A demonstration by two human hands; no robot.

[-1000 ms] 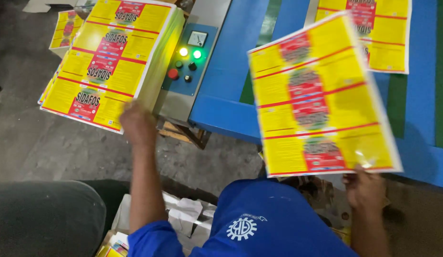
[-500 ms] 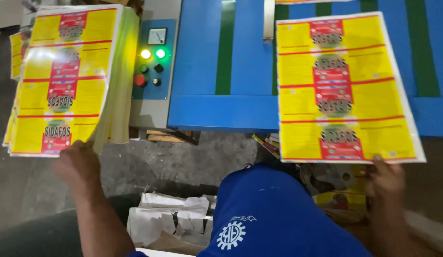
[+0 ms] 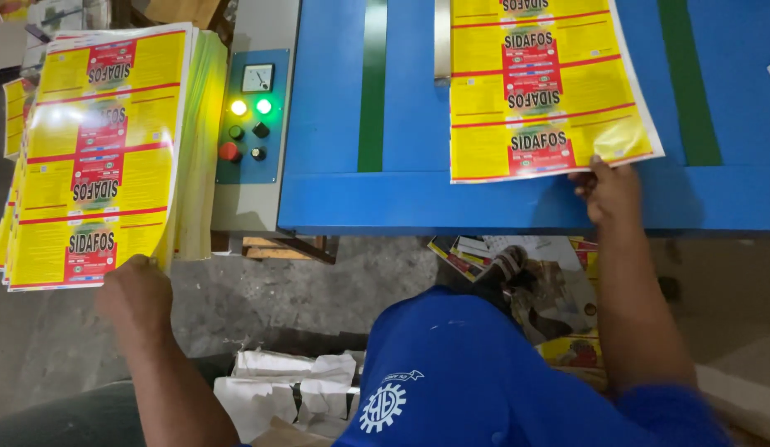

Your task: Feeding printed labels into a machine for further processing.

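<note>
My right hand [image 3: 610,190] pinches the near corner of a yellow and red printed label sheet [image 3: 542,91] that lies flat on the blue machine bed [image 3: 335,199]. My left hand [image 3: 137,294] grips the bottom edge of the top sheet of a tall stack of the same printed sheets [image 3: 99,157] at the left. Both forearms reach out from my blue shirt at the bottom of the view.
A grey control panel [image 3: 251,116] with lit yellow and green lamps, a dial, a red button and black knobs sits between stack and bed. Green belts [image 3: 372,91] run along the bed. Crumpled paper [image 3: 290,393] and scrap sheets [image 3: 517,265] lie on the concrete floor.
The sheet in my right hand went from held up in the air to lying flat on the blue bed. My left hand dropped to the stack's lower edge.
</note>
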